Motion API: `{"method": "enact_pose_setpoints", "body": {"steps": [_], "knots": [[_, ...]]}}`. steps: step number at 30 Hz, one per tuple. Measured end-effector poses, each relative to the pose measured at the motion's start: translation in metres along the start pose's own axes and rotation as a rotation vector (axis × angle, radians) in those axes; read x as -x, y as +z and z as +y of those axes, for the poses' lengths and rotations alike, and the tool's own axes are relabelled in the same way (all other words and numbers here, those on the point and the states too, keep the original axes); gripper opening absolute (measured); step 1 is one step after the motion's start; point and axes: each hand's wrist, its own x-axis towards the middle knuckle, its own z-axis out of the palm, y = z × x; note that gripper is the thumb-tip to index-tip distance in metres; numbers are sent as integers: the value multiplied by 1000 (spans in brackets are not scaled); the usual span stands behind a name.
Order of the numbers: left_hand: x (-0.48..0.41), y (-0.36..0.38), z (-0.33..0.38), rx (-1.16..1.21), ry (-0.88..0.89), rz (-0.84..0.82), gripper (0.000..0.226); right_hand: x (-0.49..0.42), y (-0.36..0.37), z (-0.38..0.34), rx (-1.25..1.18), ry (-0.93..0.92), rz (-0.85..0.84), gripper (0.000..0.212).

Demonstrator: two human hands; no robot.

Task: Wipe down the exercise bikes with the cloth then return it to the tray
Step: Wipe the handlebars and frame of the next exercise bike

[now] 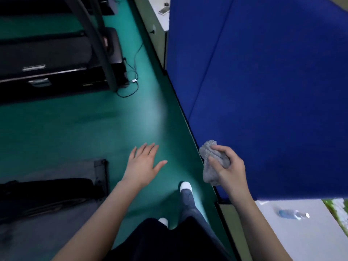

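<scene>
Head view, green floor, blue partition, right hand gripping cloth

cloth: grey fabric, rough nubby weave, matt.
floor: green, smooth, soft sheen; looks like vinyl.
partition, right: blue, matt, felt-like fabric face.
machines, far left: black matt bodies w/ shiny metal trim strips.
bottle, near right: clear plastic, glossy.
</scene>
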Motion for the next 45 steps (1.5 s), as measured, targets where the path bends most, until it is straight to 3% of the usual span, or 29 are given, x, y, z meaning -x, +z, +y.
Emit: {"method": "enact_pose_setpoints", "body": {"steps": [10,21,37,45], "knots": [[-90,-25,11,37,-268,73,66,-148,-1,-19,-14,-102,-223,28],[-173,-56,16,137,-418,146,65,-272,27,-39,-77,-25,-347,27],[-283,-114,-167,176,-612,163,63,-416,226,-137,105,-222,-591,27],[-279,-132,-234,254,-859,222,62,-460,323,-175,199,-249,-763,24]]}}
